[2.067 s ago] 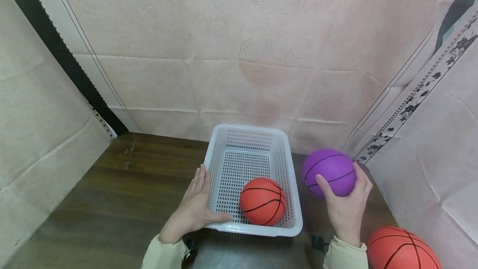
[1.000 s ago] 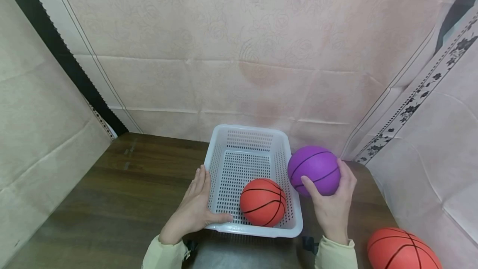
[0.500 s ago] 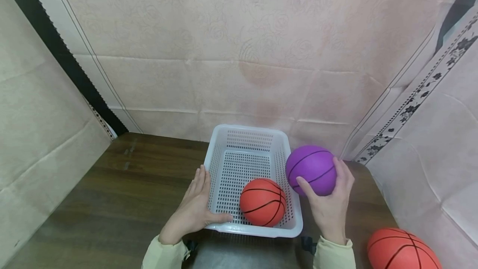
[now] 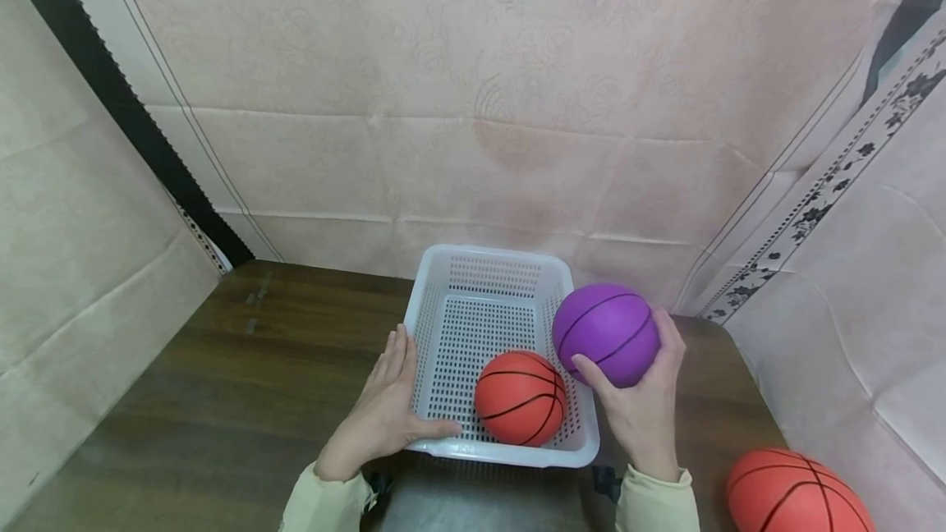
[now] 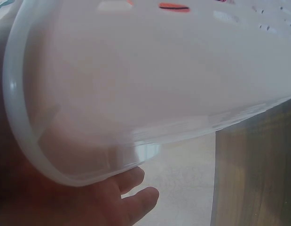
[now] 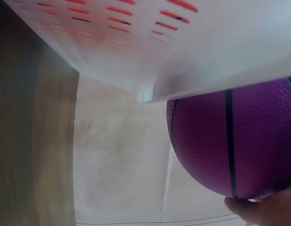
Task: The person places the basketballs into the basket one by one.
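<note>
A white plastic basket [image 4: 479, 318] stands on the table with an orange basketball [image 4: 521, 397] inside, in its near right part. My left hand [image 4: 384, 405] rests on the basket's near left corner, fingers straight along the left side and thumb across the near rim. My right hand [image 4: 645, 392] grips a purple basketball [image 4: 606, 333] from its right and near sides, thumb in front. The ball overlaps the basket's right rim in the head view. In the right wrist view the purple basketball [image 6: 230, 136] appears beyond the basket's wall [image 6: 131, 56], partly hidden by it.
Another orange basketball [image 4: 800, 493] lies at the near right, cut off by the frame. The dark wooden table [image 4: 244, 384] ends at a pale cloth backdrop [image 4: 480, 146] behind, with cloth walls on the left [image 4: 81, 286] and right [image 4: 865, 310].
My right hand has carried the purple basketball leftward, from beside the basket to over its right rim. My left hand, the basket and both orange basketballs have stayed in place.
</note>
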`<act>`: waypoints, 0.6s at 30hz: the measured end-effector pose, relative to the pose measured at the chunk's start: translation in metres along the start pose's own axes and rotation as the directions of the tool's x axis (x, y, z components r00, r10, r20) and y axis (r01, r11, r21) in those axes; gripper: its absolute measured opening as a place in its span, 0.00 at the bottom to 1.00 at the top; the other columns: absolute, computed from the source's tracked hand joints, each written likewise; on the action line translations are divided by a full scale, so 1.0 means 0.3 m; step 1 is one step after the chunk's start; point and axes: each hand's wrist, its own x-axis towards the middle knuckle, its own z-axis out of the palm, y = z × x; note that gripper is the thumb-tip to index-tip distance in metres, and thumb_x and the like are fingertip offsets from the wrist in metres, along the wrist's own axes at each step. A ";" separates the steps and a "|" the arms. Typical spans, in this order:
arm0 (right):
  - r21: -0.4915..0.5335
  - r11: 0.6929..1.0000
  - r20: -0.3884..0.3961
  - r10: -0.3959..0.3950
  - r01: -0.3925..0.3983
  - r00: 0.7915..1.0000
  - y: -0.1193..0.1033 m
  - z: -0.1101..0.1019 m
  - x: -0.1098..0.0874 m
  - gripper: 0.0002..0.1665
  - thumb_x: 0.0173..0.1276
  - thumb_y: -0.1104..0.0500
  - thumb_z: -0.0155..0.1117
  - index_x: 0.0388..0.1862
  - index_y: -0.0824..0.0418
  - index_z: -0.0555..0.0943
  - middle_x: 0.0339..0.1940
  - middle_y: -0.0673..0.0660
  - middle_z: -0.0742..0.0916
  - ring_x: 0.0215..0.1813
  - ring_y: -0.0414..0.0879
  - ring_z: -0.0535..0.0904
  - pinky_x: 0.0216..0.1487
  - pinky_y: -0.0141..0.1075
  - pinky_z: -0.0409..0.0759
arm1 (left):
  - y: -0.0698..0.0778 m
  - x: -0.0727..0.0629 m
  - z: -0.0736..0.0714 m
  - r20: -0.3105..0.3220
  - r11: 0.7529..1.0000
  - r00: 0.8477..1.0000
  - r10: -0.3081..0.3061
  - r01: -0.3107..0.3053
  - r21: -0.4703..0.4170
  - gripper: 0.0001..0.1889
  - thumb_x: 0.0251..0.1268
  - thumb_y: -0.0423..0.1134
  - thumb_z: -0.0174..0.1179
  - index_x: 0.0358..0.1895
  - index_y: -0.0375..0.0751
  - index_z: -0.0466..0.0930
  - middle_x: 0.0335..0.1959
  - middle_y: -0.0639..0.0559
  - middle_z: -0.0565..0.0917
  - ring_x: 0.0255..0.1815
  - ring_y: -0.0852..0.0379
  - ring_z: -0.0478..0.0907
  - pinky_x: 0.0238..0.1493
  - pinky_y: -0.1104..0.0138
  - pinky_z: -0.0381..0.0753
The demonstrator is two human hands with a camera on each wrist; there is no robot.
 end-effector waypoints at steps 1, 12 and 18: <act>-0.004 1.000 0.016 -0.002 0.002 1.000 -0.002 0.001 0.000 0.67 0.41 0.57 0.85 0.76 0.43 0.55 0.75 0.48 0.58 0.68 0.52 0.62 0.58 0.64 0.70 | 0.000 0.000 0.000 -0.001 1.000 1.000 -0.001 0.001 0.001 0.76 0.32 0.78 0.66 0.76 0.29 0.35 0.78 0.42 0.28 0.78 0.45 0.26 0.74 0.46 0.38; -0.027 0.999 0.108 -0.033 0.036 0.994 -0.030 0.018 -0.019 0.59 0.50 0.56 0.80 0.76 0.39 0.58 0.77 0.50 0.53 0.71 0.56 0.56 0.56 0.69 0.68 | 0.004 0.001 0.002 -0.023 1.000 1.000 0.008 -0.008 -0.006 0.75 0.34 0.74 0.69 0.75 0.28 0.37 0.78 0.39 0.32 0.78 0.42 0.29 0.73 0.45 0.40; -0.029 0.998 0.117 -0.048 0.051 0.992 -0.038 0.023 -0.021 0.58 0.51 0.56 0.79 0.77 0.39 0.58 0.77 0.48 0.54 0.71 0.55 0.56 0.56 0.69 0.68 | 0.005 0.000 0.000 -0.016 1.000 1.000 0.002 -0.002 -0.011 0.75 0.33 0.76 0.68 0.76 0.29 0.37 0.78 0.40 0.31 0.78 0.43 0.29 0.74 0.46 0.39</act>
